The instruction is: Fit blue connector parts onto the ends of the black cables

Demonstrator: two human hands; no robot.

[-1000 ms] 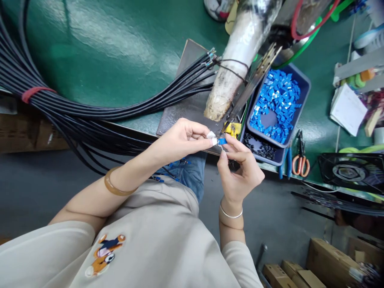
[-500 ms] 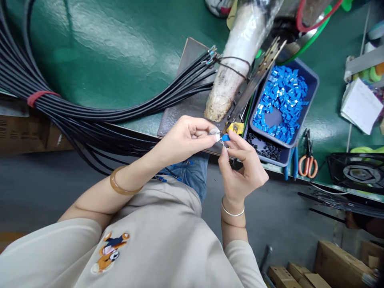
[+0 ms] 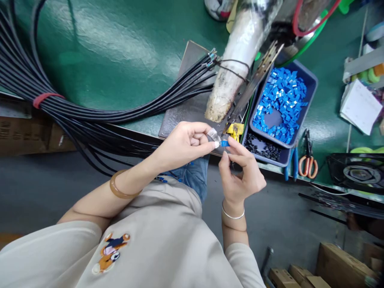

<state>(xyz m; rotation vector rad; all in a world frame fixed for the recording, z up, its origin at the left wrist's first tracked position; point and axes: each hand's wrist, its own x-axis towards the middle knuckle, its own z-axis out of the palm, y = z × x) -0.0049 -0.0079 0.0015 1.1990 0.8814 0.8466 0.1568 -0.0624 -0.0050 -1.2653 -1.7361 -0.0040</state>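
Observation:
My left hand (image 3: 184,144) and my right hand (image 3: 240,170) meet in front of the bench edge, both pinched on one small blue connector piece (image 3: 223,143). The left thumb and forefinger wear whitish tips and grip its left end. The right fingertips close on its right side. A thin black wire seems to run from the piece down toward my lap, partly hidden. Just beyond the fingers stands a yellow fixture (image 3: 235,130) under a wrapped machine arm (image 3: 237,60).
A thick bundle of black cables (image 3: 90,116) with a red tie sweeps across the green bench (image 3: 120,52). A dark blue tray (image 3: 310,86) of blue parts sits right, black parts (image 3: 262,147) below it. Orange-handled scissors (image 3: 306,162), blue pliers, a fan (image 3: 355,172) and cardboard boxes lie farther right.
Both hands stayed together on the blue piece, dropping slightly lower; the left fingers shifted their grip a little. The view drifted slightly.

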